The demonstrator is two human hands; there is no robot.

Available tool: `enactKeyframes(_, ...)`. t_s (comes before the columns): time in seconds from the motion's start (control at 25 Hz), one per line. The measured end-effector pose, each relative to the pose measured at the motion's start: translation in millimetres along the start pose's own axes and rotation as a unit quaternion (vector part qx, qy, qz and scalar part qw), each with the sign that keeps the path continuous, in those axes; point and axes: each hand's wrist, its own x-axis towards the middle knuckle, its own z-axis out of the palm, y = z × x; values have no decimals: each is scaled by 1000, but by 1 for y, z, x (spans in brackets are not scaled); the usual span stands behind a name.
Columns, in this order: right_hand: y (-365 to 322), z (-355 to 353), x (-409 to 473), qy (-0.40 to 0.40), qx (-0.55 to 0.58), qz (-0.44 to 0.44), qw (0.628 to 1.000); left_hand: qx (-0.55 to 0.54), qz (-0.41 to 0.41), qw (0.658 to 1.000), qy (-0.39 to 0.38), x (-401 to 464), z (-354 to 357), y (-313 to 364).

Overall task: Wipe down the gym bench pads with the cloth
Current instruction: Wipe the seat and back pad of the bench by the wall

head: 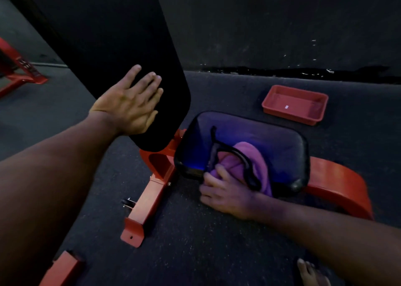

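A raised black back pad slants up to the top left. My left hand lies flat and open against its lower edge. Below it to the right sits the dark seat pad, lit bluish. A purple cloth is bunched on the seat pad's near side, and my right hand presses on it with fingers curled over the cloth. A black strap-like loop lies across the cloth.
The bench's red steel frame runs along the dark rubber floor toward me, with a red curved foot at right. A red plastic tray lies on the floor behind. Another red frame stands far left. A bare foot shows bottom right.
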Motion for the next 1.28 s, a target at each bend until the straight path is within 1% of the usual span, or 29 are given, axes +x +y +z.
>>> enactKeyframes(0.04, -7, -13, 19, -10, 10, 0, 1000, 6, 1, 1000, -1, -2, -3, -1)
enactKeyframes(0.08, -16, -19, 20, -27, 53, 8, 998, 4, -1, 1000, 3, -2, -6, -3)
enactKeyframes(0.16, -16, -31, -16, 17, 134, 84, 987, -3, -4, 1000, 2, -1, -13, -4)
enactKeyframes(0.2, -16, -36, -46, 35, 182, 140, 973, 3, -3, 1000, -8, -2, -17, -5)
enactKeyframes(0.24, -19, -39, -74, 64, 241, 215, 944, -5, -12, 1000, -23, -5, -18, -8)
enactKeyframes(0.28, -25, -44, -103, 105, 287, 318, 897, -27, -28, 999, -25, -5, -19, -10)
enactKeyframes(0.32, -34, -50, -125, 142, 353, 433, 817, -81, -55, 995, -8, -1, -23, -5)
enactKeyframes(0.36, -39, -55, -137, 198, 412, 535, 710, -173, -85, 981, 30, 4, -29, 7)
enactKeyframes(0.4, -36, -55, -140, 255, 456, 607, 598, -282, -96, 951, 75, 14, -36, 24)
enactKeyframes(0.44, -28, -51, -139, 299, 486, 650, 503, -383, -94, 914, 93, 24, -47, 49)
enactKeyframes(0.48, -17, -43, -139, 330, 487, 682, 434, -458, -84, 883, 64, 36, -66, 80)
enactKeyframes(0.52, -2, -32, -137, 347, 484, 710, 376, -524, -67, 849, 14, 47, -84, 113)
enactKeyframes(0.56, 10, -21, -132, 354, 487, 728, 327, -571, -53, 819, -39, 60, -99, 142)
enactKeyframes(0.6, 18, -11, -125, 337, 500, 743, 289, -607, -49, 789, -80, 67, -110, 165)
enactKeyframes(0.64, 18, -2, -115, 303, 520, 754, 261, -629, -63, 768, -98, 72, -115, 184)
enactKeyframes(0.72, 8, 4, -93, 254, 544, 771, 214, -640, -110, 755, -92, 81, -111, 202)
enactKeyframes(0.8, -14, -6, -71, 260, 554, 776, 152, -635, -104, 760, -93, 79, -108, 204)
enactKeyframes(0.88, -35, -22, -51, 284, 598, 745, 78, -636, -109, 759, -88, 78, -109, 205)
enactKeyframes(0.92, -45, -26, -39, 269, 627, 729, 45, -642, -112, 753, -90, 81, -110, 204)
enactKeyframes(0.96, -55, -29, -25, 238, 664, 709, 26, -650, -110, 746, -89, 83, -108, 205)
enactKeyframes(1.0, -64, -31, -10, 211, 705, 677, 16, -657, -101, 742, -86, 84, -106, 204)
enactKeyframes(1.04, -71, -34, 3, 205, 737, 644, 4, -660, -83, 741, -85, 83, -103, 204)
enactKeyframes(1.08, -73, -38, 13, 215, 751, 625, -7, -659, -59, 745, -86, 82, -98, 202)
enactKeyframes(1.16, -70, -36, 24, 233, 733, 639, -6, -656, -27, 751, -71, 82, -89, 199)
enactKeyframes(1.2, -66, -35, 21, 233, 724, 649, -4, -654, -30, 754, -62, 83, -87, 199)
enactKeyframes(1.28, -55, -34, 6, 236, 711, 662, -30, -648, -41, 758, -56, 84, -89, 201)
